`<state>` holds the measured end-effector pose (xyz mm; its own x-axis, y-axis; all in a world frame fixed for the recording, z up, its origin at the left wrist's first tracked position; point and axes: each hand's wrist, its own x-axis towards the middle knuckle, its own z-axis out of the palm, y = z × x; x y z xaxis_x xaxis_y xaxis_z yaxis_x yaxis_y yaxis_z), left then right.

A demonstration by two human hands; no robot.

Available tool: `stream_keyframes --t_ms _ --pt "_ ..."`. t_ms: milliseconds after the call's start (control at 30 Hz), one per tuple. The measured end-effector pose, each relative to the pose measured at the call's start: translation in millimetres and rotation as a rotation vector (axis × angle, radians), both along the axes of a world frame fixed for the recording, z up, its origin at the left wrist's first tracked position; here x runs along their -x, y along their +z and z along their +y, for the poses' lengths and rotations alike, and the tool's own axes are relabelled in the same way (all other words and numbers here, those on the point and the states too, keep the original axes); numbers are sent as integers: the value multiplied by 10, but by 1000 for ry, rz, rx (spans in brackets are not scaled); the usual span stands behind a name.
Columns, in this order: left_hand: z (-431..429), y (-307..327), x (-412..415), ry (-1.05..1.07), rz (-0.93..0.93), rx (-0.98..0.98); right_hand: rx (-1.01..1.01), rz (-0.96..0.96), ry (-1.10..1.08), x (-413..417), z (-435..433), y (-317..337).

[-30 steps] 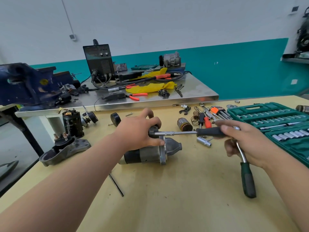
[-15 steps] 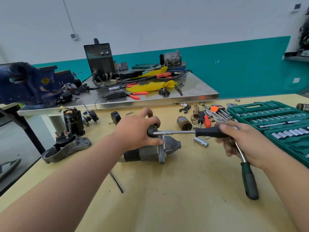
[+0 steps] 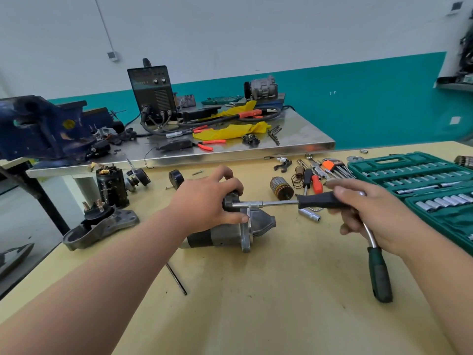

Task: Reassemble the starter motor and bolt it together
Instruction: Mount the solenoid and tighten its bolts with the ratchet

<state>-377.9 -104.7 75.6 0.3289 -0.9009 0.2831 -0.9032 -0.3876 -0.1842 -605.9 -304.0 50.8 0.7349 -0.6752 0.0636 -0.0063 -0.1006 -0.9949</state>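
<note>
The starter motor (image 3: pixel 258 225) lies on its side on the yellow table (image 3: pixel 256 303), grey nose pointing right. My left hand (image 3: pixel 207 201) grips its upper part, over the solenoid. A nut driver (image 3: pixel 279 203) with a black handle lies level, its socket end against the motor's flange beside my left fingers. My right hand (image 3: pixel 368 208) pinches the driver's handle with the fingertips. The same hand also holds a ratchet wrench (image 3: pixel 378 272), whose green handle hangs down toward the table.
A green socket set case (image 3: pixel 384 165) lies open at the right. Loose tools, springs and an armature (image 3: pixel 281 188) lie behind the motor. Other motor parts (image 3: pixel 102 221) sit at the left, a thin rod (image 3: pixel 176 278) near my left forearm, and a steel bench (image 3: pixel 294 147) behind.
Both hands and the driver hold almost the same pose. Only the view has shifted slightly.
</note>
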Motion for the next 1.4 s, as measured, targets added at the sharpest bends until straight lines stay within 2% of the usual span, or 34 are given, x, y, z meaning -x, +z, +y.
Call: stream_keyframes --t_ms 67,200,333,467,600,733,867,933,1000,1100,1133,1233,1267,1333,1400 --pt "-9 8 12 8 -2 -11 81 103 -83 -14 3 -13" --pt "-1 0 7 10 4 -3 -62 -30 70 77 9 25" --pt "5 6 11 9 9 -1 61 142 -90 0 4 -25" --pt "19 -12 6 2 0 6 -27 25 76 91 4 15" --pt "20 -15 3 6 -4 9 152 127 -44 28 -3 11" --pt "28 -36 -15 -9 -18 27 0 24 92 86 -16 39" --pt "15 -33 -32 2 -6 26 -119 49 54 34 -13 40" --pt "13 -33 -36 -6 -4 49 -95 61 55 30 27 33" --pt "23 -35 -22 -33 4 77 23 71 57 59 56 21" --pt "86 -24 -36 -93 -4 67 436 57 11 96 48 44" --pt "123 -23 -61 -116 -16 63 603 28 19 113 54 56" --pt "263 -37 -144 -206 -60 105 1343 -125 116 135 3 74" --pt "312 -47 -169 -230 -66 122 1532 -184 166 106 -32 64" --pt "406 -57 -205 -244 -69 146 1687 -213 182 21 -53 96" --pt "460 -47 -224 -219 -53 166 1581 -225 130 -87 30 119"
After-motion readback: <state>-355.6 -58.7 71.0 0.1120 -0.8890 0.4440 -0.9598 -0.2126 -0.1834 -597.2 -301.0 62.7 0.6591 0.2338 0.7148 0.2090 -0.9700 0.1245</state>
